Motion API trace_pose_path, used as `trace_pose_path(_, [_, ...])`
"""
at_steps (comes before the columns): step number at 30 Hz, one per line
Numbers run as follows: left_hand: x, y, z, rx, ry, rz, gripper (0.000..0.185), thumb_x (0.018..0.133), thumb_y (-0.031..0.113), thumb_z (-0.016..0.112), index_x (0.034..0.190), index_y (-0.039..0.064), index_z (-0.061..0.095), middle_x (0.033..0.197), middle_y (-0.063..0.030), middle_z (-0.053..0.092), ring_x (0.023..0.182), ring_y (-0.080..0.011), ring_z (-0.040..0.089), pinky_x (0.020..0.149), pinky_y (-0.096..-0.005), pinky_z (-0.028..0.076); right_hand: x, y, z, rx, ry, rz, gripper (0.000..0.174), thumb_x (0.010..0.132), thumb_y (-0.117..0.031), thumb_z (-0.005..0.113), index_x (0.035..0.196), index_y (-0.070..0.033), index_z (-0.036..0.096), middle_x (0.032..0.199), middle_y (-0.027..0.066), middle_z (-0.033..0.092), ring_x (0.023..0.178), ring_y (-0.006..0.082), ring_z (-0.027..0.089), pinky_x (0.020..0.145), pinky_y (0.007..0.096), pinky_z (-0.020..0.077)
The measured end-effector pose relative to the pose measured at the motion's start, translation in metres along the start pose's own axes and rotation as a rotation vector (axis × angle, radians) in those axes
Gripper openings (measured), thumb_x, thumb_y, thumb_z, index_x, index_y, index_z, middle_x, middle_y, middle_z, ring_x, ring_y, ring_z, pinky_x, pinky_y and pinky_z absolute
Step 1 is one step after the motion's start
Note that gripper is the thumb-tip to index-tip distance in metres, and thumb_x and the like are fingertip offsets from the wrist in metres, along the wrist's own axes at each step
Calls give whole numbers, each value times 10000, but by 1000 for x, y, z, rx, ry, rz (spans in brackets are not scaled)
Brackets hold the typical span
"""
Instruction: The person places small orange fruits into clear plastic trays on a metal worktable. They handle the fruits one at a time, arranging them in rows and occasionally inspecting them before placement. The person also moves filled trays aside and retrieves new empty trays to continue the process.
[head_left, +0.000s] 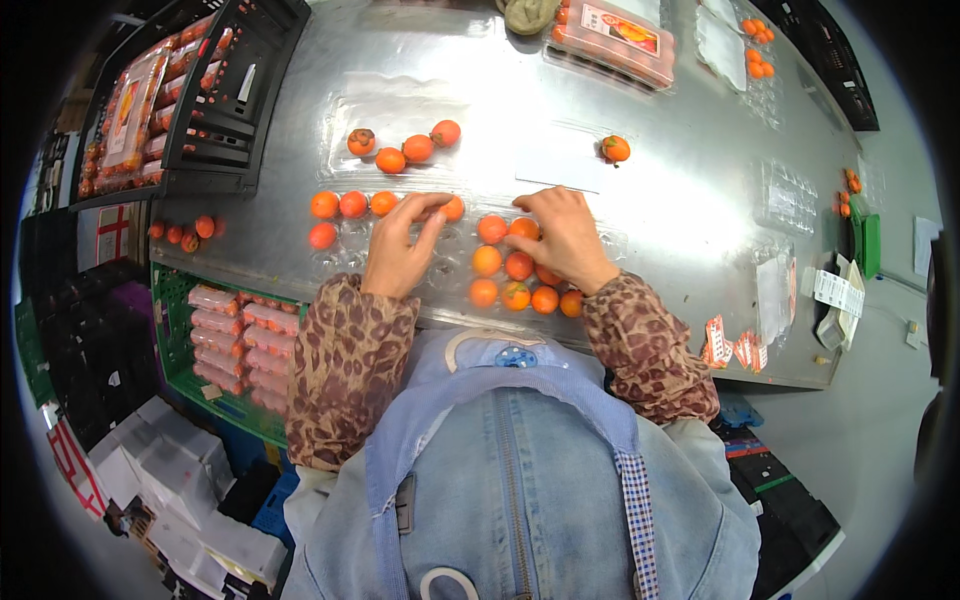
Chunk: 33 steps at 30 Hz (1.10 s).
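On the metal table, clear plastic trays hold orange persimmons. My left hand (405, 240) is over the left tray (349, 259), its thumb and index finger close to a persimmon (451, 208) at the tray's upper right; whether they grip it cannot be told. More persimmons (353, 204) sit along that tray's top row and one below at the left. My right hand (559, 236) hovers at the right tray, fingers apart, thumb beside an orange persimmon (523, 229). Rows of persimmons (516, 295) fill this tray's left and lower parts. Farther back lie several loose persimmons (418, 148) in a clear lid.
A black crate (262, 112) of packed fruit stands at the left, above a green crate (169, 330) of packs. Filled packs (611, 45) lie at the back. One persimmon (615, 148) is behind my right hand. Labels (718, 343) lie near the right edge.
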<state>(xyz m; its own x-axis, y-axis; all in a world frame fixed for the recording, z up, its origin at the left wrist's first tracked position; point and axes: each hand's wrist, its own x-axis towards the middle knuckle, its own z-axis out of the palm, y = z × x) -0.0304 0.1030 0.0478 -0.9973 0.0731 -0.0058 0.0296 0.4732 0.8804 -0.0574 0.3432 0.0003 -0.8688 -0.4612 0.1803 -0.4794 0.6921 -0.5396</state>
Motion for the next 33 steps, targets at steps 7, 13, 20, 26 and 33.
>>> trace_pose_path(7, [-52,-20,-12,-112,72,-169,214,924,79,587,1111,10,664,1038,-113,688,914,-186,663,804,-306,515,16,-34,25,-289,-133,-5,304,726,-347,741,797,-89,598,796,72,608,833,238,543,752,380,401])
trace_pose_path(13, [-72,-32,-13,-162,132,-177,204,927,81,582,1098,14,671,1032,-109,691,920,-185,664,800,-296,512,32,-31,12,-28,-276,171,312,704,-299,697,853,-26,672,794,155,665,804,313,622,736,434,479])
trace_pose_path(20, [-87,-30,-12,-155,157,-256,203,928,90,581,1094,14,669,1034,-111,691,926,-193,661,808,-305,510,92,38,6,274,95,374,501,751,-414,741,1007,12,670,878,153,693,807,263,676,719,363,519])
trace_pose_path(26, [-101,-29,-6,-153,184,-279,203,930,95,583,1099,18,667,1036,-109,693,916,-193,666,805,-304,512,122,63,50,141,143,257,473,765,-334,743,1094,-29,593,985,140,628,828,294,653,723,404,510])
trace_pose_path(33, [-112,-30,10,-142,182,-285,195,925,101,599,1096,30,661,1021,-104,690,873,-205,670,761,-308,517,106,65,45,-83,96,114,401,802,-251,760,1117,-74,586,1052,111,597,830,230,678,706,373,527])
